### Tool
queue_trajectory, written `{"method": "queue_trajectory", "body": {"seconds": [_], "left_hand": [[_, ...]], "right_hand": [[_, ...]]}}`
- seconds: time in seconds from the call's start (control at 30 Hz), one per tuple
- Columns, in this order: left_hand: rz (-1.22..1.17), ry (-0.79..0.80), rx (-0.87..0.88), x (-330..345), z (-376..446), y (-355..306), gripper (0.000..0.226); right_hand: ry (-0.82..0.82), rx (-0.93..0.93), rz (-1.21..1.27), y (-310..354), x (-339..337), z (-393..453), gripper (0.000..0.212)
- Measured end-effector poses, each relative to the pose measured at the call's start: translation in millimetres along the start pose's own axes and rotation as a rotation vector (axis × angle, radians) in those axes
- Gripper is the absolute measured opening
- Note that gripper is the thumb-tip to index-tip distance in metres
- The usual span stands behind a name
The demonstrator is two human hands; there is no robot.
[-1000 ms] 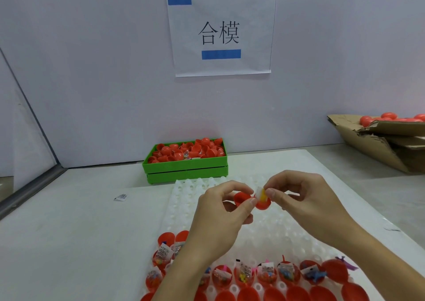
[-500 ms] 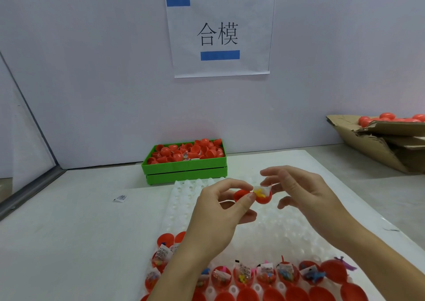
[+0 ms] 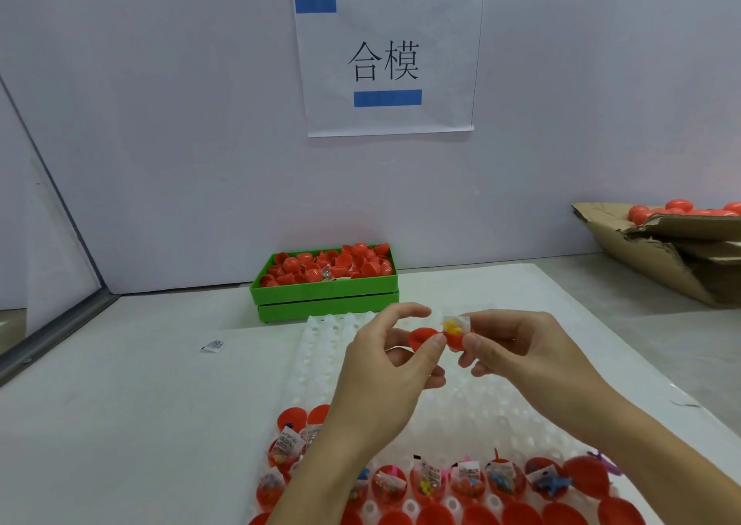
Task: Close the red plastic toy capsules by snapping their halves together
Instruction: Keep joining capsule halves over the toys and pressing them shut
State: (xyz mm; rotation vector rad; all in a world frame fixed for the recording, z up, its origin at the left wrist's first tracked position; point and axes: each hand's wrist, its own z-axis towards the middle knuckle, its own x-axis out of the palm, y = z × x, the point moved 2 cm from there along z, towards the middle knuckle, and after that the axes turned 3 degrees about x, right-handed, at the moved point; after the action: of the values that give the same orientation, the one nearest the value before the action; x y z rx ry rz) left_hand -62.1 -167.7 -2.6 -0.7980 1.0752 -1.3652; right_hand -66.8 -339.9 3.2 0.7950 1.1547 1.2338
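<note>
A pale wall with a paper sign (image 3: 387, 61) backs a white table (image 3: 120, 424). Above the middle of a white dimpled tray (image 3: 320, 348), the left hand (image 3: 385, 376) pinches an empty red capsule half (image 3: 421, 336) between thumb and forefinger, hollow side up. The right hand (image 3: 521, 352) pinches the other red half (image 3: 457, 338), which holds a small yellow toy in a clear wrapper (image 3: 455, 326). The two halves touch edge to edge but are not snapped together. Along the tray's near edge sit rows of open filled capsule halves (image 3: 465, 484). A green bin (image 3: 324, 296) of red halves stands at the table's far edge; a cardboard box (image 3: 657, 260) with red capsules lies at the far right corner. A small wrapper scrap (image 3: 212, 345) lies left of the tray.
</note>
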Motion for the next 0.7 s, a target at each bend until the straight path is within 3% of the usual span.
{"method": "queue_trajectory", "body": {"seconds": [0.3,0.43,0.7], "left_hand": [[0.034,-0.083,0.098,6.6,-3.9,-4.4,0.002],[0.027,-0.111,0.074,6.9,-4.0,-2.0,0.007],[-0.033,-0.115,0.022,3.7,-3.2,-2.5,0.011]], "right_hand": [[-0.004,-0.102,-0.043,6.0,2.2,-1.8,0.023],[0.002,-0.130,-0.080,5.3,4.5,-2.6,0.018],[0.001,-0.216,-0.117,3.1,12.1,-5.6,0.052]]}}
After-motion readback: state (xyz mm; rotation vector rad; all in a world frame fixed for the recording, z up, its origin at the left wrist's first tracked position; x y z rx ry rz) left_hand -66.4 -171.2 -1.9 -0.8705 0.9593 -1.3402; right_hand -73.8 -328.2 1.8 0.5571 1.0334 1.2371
